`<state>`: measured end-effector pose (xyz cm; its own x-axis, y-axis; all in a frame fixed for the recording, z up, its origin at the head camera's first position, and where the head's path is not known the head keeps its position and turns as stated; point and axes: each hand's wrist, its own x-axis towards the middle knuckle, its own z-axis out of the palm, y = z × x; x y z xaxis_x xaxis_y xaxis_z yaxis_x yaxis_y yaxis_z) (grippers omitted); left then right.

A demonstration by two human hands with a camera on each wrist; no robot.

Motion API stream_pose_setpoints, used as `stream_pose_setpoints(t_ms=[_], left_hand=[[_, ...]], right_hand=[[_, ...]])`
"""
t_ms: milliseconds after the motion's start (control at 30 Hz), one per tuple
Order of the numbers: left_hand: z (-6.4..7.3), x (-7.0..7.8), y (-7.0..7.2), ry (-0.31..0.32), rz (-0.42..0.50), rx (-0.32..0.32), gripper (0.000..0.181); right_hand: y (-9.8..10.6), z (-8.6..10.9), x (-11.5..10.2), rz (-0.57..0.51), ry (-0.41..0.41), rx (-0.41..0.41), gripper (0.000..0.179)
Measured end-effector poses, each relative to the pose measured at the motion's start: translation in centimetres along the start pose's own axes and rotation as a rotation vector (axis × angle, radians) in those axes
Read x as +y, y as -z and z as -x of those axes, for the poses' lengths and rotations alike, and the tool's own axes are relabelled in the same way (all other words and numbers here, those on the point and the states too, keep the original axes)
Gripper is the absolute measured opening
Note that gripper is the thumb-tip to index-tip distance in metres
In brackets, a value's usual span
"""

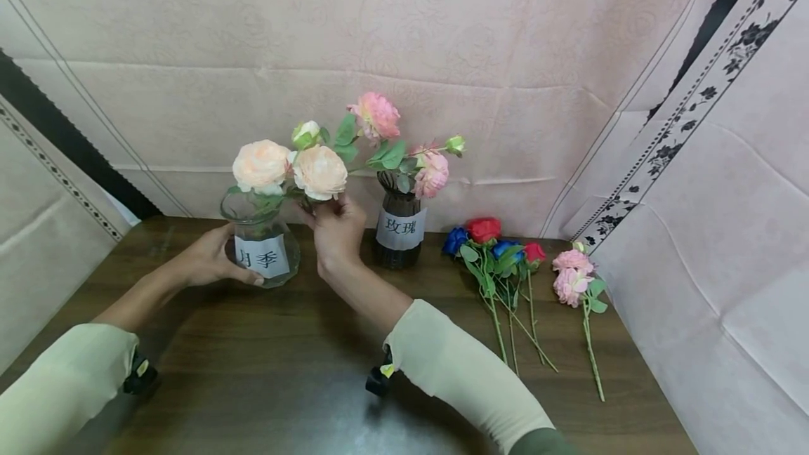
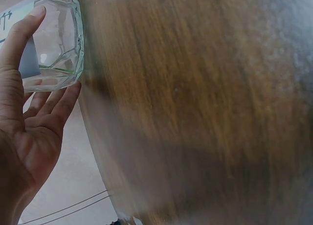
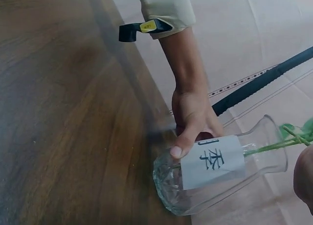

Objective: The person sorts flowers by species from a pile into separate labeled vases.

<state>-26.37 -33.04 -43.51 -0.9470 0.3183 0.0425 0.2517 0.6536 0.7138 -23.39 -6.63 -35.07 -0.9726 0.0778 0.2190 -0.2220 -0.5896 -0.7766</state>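
My left hand grips the clear glass vase low on its side, thumb across the front by the white paper label with dark characters. In the left wrist view the fingers reach behind the glass. Above the vase mouth are two full peach roses and a pale bud. My right hand pinches the peach rose stem just under the right-hand bloom; the exact grip is partly hidden. Green stems run into the vase neck in the right wrist view.
Right of my right hand stands a dark labelled vase with pink flowers leaning over it. Red and blue roses lie on the wooden table, with a pink flower stem farther right. Pale cloth hangs behind.
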Motion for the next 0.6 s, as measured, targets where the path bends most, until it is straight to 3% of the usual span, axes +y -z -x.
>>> stream_pose_setpoints(t_ms=[333, 600], left_hand=[[0.0, 0.1, 0.1, 0.015, -0.016, 0.0, 0.102], [0.0, -0.1, -0.1, -0.004, 0.006, 0.006, 0.099]], right_hand=[[-0.3, -1.2, 1.9, -0.065, 0.007, 0.009, 0.023], [-0.7, -1.4, 3.7, 0.12, 0.035, 0.034, 0.018]])
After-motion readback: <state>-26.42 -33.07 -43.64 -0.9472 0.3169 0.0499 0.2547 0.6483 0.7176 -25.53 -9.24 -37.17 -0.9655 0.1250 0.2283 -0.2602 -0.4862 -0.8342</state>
